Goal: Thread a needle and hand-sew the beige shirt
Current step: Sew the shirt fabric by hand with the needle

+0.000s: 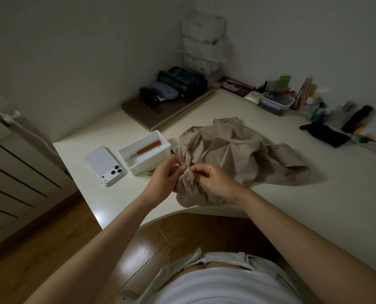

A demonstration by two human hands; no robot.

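The beige shirt (237,150) lies crumpled on the white desk (292,205), with one part bunched up at the desk's near edge. My left hand (165,174) pinches a fold of that bunched cloth between thumb and fingers. My right hand (211,176) pinches the same fold from the right, its fingers curled; the fingertips of both hands nearly meet. A needle or thread is too small to make out in this dim view.
A white open box (158,159) holding an orange-handled tool (148,147) stands just left of the hands, with a white phone (105,165) face down beside it. Cases, containers and bottles line the back of the desk. A black pouch (325,133) lies at the right.
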